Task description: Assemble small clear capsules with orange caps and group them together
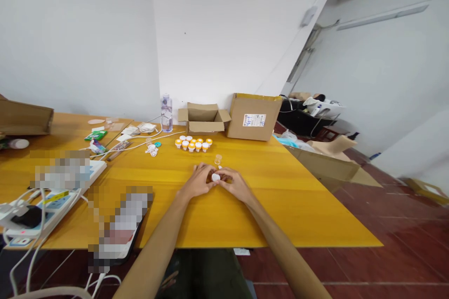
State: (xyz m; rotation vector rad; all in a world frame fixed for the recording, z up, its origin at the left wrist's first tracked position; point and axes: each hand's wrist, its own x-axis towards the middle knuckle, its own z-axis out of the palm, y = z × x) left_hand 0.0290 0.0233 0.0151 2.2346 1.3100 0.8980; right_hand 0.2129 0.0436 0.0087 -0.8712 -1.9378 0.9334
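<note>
Over the middle of the table, a small round white piece [215,177], perhaps a cap, sits between my two hands. My left hand [200,181] has its fingers curled against the piece from the left. From the other side, my right hand [234,184] pinches it with thumb and fingers. Just beyond the fingertips stands a small clear plastic cup [218,159], and a bit of white shows beside my right fingers. Farther back, several small white-and-orange containers [191,146] are grouped together. My fingers partly cover the white piece.
Behind the containers are an open cardboard box [205,119], a closed carton [253,119] and a water bottle [167,114]. Small white and teal parts [153,149] lie to the left. A phone [126,229] and a power strip [63,208] with cables occupy the left side.
</note>
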